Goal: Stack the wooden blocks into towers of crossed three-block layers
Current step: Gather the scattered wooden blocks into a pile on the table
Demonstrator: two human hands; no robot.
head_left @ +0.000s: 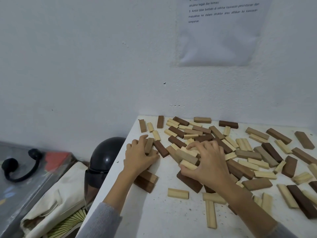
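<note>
white sheet [221, 40] on wall [85, 66], printed "struktur tegak dan kemas", item "5 Ambil blok berbaki"

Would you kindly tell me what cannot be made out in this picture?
1. Head view: the right hand covers the pale blocks in its grip; their count is hidden.
2. Head view: the left hand covers part of the tan block it holds.
3. Head view: the right edge cuts off the table.
4. Head view: the top edge cuts the wall sheet.
</note>
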